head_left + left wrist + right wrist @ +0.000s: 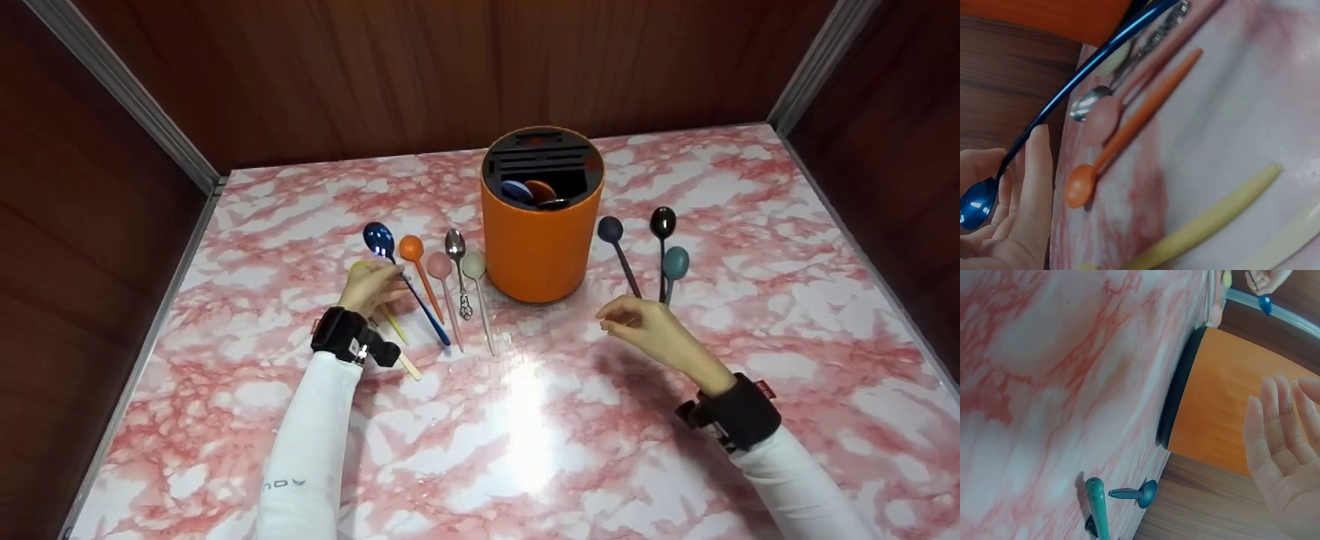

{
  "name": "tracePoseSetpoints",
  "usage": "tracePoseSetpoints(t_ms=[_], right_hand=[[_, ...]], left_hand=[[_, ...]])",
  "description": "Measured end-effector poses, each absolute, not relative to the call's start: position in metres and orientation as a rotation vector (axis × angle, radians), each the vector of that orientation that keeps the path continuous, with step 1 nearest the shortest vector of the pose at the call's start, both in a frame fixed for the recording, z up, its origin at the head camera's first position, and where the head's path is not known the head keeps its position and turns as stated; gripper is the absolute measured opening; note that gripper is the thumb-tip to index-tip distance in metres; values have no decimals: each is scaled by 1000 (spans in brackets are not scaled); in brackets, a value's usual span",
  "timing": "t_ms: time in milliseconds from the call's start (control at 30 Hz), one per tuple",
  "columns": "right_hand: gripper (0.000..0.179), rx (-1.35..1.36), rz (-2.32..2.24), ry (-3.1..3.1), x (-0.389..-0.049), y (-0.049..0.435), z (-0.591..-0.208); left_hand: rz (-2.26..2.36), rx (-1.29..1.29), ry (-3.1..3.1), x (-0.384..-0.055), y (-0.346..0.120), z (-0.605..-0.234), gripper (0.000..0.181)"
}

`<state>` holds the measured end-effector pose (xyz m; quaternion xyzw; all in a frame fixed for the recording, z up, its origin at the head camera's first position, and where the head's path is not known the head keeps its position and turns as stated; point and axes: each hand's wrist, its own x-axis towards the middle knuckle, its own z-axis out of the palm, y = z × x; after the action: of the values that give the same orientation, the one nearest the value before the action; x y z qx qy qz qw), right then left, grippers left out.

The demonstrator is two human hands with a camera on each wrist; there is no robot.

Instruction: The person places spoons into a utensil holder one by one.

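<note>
My left hand (371, 289) pinches a shiny blue spoon (379, 240) by the neck, just below its bowl. In the left wrist view the blue spoon (1072, 84) is raised above the table, its handle slanting over the other spoons. A yellow spoon (396, 324) lies partly hidden under that hand, beside an orange spoon (411, 247). My right hand (652, 330) holds nothing, fingers loosely bent, in front of a dark spoon (610, 229). Between the hands, farther back, stands an orange cylindrical utensil holder (536, 255); several utensil heads show in its black slotted top.
Left of the holder lie a pink spoon (439, 264), an ornate silver spoon (455, 244), a pale green spoon (474, 265) and a cream-coloured handle (409, 366). On the right lie a black spoon (663, 222) and a teal spoon (676, 262). Wooden walls (375, 75) enclose the marbled table.
</note>
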<state>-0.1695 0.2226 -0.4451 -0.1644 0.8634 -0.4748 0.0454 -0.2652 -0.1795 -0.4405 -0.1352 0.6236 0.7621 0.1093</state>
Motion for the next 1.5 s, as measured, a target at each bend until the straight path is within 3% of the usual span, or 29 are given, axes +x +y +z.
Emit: tracePoseSetpoints(t_ms=[167,333,833,1500], right_hand=[[19,-502,-1469,2606,-168,219,-443],[18,-529,-1460,2608,-169,215,-444],[16,-704,-1438,2578,-181,181,-432],[21,-805,-1551,2415,-195,142,-424]], left_hand=[[2282,-394,1829,-264,-174,-436,2],[2289,-378,1811,-260,-164,-426,13],[2339,-144,1731,-238,-115,-397,8],[2343,67,1691,-217,-69,-391,11]])
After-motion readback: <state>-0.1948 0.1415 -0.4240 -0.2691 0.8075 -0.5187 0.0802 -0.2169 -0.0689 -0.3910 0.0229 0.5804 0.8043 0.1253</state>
